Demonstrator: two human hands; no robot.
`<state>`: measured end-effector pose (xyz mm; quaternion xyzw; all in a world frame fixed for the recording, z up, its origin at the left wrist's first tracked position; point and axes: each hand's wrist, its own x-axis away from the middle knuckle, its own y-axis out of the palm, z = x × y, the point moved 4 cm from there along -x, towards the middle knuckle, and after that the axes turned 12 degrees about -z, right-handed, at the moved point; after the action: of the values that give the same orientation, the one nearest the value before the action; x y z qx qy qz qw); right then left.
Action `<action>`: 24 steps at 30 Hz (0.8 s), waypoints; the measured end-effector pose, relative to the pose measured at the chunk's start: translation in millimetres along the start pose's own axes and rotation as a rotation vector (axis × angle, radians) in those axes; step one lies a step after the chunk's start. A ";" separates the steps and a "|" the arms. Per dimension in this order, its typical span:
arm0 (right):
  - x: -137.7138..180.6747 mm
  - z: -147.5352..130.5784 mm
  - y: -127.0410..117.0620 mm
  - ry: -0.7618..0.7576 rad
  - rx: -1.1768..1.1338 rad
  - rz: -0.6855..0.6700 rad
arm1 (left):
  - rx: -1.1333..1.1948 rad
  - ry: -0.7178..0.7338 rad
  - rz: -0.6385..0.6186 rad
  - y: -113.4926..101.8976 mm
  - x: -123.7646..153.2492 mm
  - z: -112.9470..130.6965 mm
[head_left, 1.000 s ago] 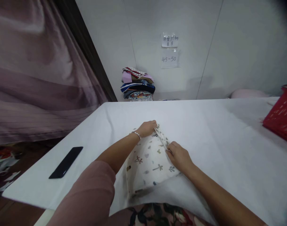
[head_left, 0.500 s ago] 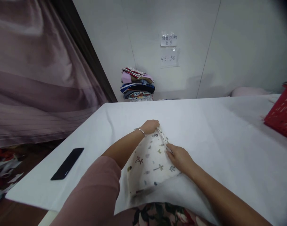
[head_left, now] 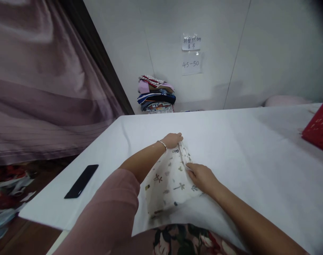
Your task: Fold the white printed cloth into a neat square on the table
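A folded cream cloth (head_left: 166,182) printed with small palm trees and other motifs lies at the near edge of the table, in front of my body. My left hand (head_left: 173,140), with a bracelet at the wrist, is closed on the far corner of its layered edge. Lower down along that same right-hand edge, my right hand (head_left: 202,176) pinches the layers between thumb and fingers. The cloth's upper edge is raised a little where both hands grip it. My left forearm covers part of its left side.
The white-covered table (head_left: 243,148) reaches to the wall. A black phone-like slab (head_left: 81,181) lies at left, a red basket (head_left: 319,127) stands at right. Folded clothes (head_left: 156,94) are stacked behind the far edge, below paper signs (head_left: 192,63). A pinkish curtain (head_left: 44,88) hangs at left.
The view has shifted slightly. Both hands keep hold of the cloth's right edge, and its layers look a little more spread between them.
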<state>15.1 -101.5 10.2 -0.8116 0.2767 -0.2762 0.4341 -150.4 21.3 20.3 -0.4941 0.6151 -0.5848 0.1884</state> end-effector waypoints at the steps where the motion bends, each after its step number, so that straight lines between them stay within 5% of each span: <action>1: -0.1 -0.5 0.4 -0.011 -0.002 0.000 | -0.008 0.006 0.015 -0.4 1.5 0.5; 7: -1.7 -2.9 3.4 -0.051 -0.027 0.042 | -0.005 0.060 0.115 2.8 9.4 1.9; 24: -2.0 -5.2 11.9 -0.062 0.164 0.030 | -0.070 0.081 0.076 -0.8 8.7 2.0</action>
<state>7.7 -108.6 2.0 -0.7773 0.2516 -0.2662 0.5116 -152.4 13.2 23.5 -0.4527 0.6606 -0.5748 0.1681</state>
